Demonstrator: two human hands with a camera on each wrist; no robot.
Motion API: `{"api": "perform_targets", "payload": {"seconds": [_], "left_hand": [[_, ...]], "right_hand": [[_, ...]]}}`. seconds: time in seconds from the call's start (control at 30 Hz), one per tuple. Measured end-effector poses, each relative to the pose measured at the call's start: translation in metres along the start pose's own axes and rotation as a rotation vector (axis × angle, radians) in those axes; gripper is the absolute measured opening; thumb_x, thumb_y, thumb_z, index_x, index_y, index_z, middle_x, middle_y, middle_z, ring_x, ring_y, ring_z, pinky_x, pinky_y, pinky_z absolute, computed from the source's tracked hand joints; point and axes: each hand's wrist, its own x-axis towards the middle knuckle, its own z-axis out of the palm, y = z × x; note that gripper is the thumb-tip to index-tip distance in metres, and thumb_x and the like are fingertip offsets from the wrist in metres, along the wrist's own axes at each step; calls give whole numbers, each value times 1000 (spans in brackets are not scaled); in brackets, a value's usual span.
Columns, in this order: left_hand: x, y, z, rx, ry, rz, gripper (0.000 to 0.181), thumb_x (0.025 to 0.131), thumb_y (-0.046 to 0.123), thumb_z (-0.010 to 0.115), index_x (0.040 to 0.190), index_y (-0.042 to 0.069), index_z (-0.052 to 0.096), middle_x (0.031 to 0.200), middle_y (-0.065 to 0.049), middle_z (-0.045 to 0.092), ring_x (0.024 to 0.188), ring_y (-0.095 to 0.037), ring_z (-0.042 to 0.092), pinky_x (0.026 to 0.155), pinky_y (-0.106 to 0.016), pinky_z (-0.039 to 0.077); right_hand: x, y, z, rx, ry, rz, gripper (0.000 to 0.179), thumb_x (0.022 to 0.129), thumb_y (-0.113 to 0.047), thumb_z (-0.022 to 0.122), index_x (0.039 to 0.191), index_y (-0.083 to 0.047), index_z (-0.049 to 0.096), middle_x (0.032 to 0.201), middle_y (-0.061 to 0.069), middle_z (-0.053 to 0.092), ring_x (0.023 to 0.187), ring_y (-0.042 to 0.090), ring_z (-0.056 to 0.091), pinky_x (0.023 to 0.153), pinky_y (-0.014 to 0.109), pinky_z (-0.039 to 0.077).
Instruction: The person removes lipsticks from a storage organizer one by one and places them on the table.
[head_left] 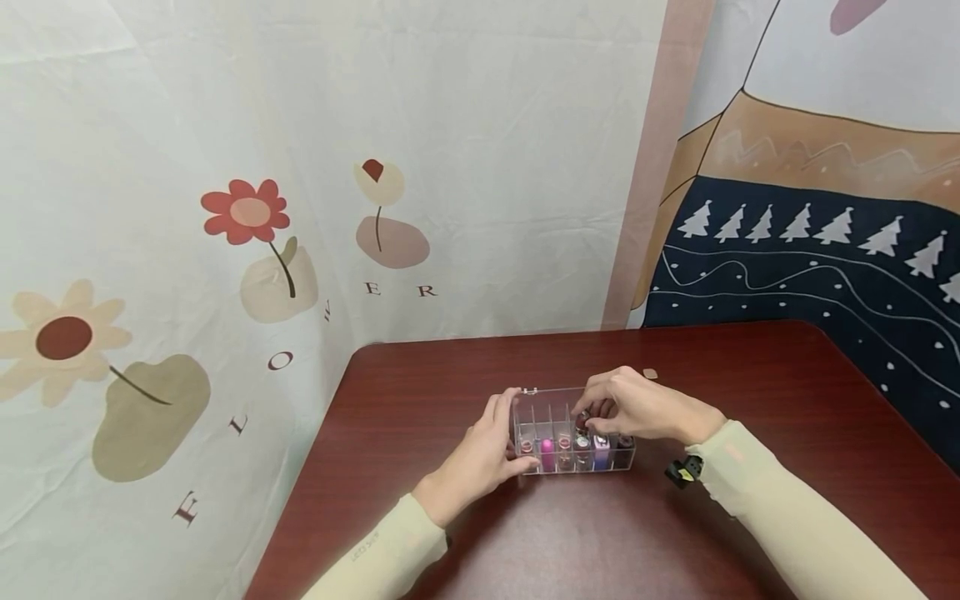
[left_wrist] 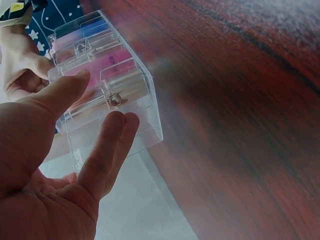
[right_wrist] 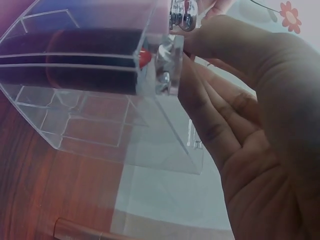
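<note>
A clear plastic lipstick organizer (head_left: pixel 573 468) with divided compartments stands on the table. Its front row holds several lipsticks, among them a pink one (head_left: pixel 547 454), a purple and blue one (head_left: pixel 602 452) and a dark one (right_wrist: pixel 95 62) with a clear end. My left hand (head_left: pixel 487 442) holds the organizer's left end, its thumb at the front and its fingers along the side and back. Over the rear compartments, my right hand (head_left: pixel 641 404) pinches a small dark lipstick-like tube (head_left: pixel 583 420), mostly hidden by the fingers.
The reddish-brown table (head_left: pixel 450 358) reaches back to a flower-printed cloth (head_left: pixel 487 167). A small beige piece (head_left: pixel 650 374) lies behind the right hand. A black device (head_left: pixel 682 472) is worn at the right wrist.
</note>
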Motion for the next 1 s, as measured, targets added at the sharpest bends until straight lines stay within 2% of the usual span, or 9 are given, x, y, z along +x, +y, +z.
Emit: {"api": "perform_targets", "payload": {"seconds": [0.27,0.77,1.0], "left_hand": [[0,0,0,6,0,-1,106,94,20,101,174,1,34,155,-23,56,82,-7,71,77,-24,67],[0,-1,1,3,6,2,106,95,20,101,174,1,34,156,-23,56,81,-4,71,77,-23,67],[-1,0,1,13,16,8,106,94,20,102,174,2,34,156,-22,57,82,-5,70,79,-25,67]], "right_hand": [[-4,1,-2,-56,48,-16,30,96,5,85,122,-10,90,104,-4,81,91,1,76,80,25,71],[-6,-1,-3,-68,86,-21,29,97,2,87,122,-10,90,105,-4,81,91,1,76,78,23,70],[-9,-3,-4,-99,135,-27,28,95,1,91,120,-11,90,104,-6,80,91,-1,75,77,21,69]]}}
